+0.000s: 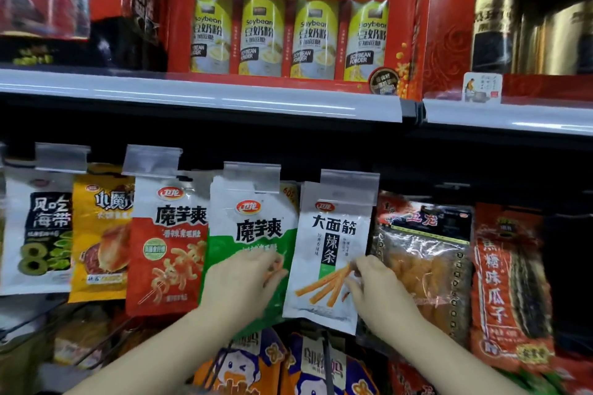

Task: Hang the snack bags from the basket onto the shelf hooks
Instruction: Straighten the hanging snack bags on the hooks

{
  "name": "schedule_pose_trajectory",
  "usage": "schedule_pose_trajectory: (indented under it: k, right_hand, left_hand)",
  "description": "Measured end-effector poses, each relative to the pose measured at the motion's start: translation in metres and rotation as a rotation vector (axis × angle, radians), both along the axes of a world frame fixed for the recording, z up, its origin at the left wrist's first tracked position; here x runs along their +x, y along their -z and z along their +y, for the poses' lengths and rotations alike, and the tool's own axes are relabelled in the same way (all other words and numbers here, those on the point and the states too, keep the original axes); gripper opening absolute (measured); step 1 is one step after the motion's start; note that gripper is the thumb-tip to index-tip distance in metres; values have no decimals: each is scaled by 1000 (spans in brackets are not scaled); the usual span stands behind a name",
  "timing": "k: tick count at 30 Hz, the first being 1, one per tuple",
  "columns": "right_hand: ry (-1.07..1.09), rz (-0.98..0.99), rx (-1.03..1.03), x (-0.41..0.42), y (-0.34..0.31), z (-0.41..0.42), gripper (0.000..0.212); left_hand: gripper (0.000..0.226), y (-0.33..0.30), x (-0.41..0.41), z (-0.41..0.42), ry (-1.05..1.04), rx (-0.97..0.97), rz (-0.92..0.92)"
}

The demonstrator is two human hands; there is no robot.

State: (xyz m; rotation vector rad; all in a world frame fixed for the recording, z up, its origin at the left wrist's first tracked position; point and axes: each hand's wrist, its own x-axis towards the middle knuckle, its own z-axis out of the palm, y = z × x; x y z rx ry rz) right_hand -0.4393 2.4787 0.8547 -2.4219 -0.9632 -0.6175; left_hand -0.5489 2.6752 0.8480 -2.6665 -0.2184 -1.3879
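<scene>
The white snack bag [330,253] hangs upright from a shelf hook, long axis vertical, top under a clear tag holder [349,184], between a green-and-white bag [253,234] and a clear-fronted bag [423,266]. The right hand [378,285] pinches its right edge with curled fingers. The left hand [247,279] rests on the green-and-white bag, fingers loosely bent.

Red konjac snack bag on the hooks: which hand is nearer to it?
Left. The left hand lies on the green bag beside the red konjac bag. The right hand is farther right, at the white bag's right edge.
</scene>
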Motion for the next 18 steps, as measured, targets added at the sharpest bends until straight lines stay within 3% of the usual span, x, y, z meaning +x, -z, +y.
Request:
schedule_pose_trajectory:
  k: [3, 7, 14, 18]
  right_hand:
    - [-55, -46, -38, -15, -7, 10, 27]
    - [-70, -63, -79, -32, -21, 39, 37]
    - [-133, 66, 20, -43, -44, 89, 53]
    - [-121, 117, 121, -42, -45, 97, 57]
  left_hand:
    - [50, -6, -20, 29, -31, -28, -151]
    - [76, -24, -31, 51, -96, -327, -92]
    - [76, -45, -20, 68, 133, -722, -113]
    - [66, -54, -13, 79, 148, -788, -115]
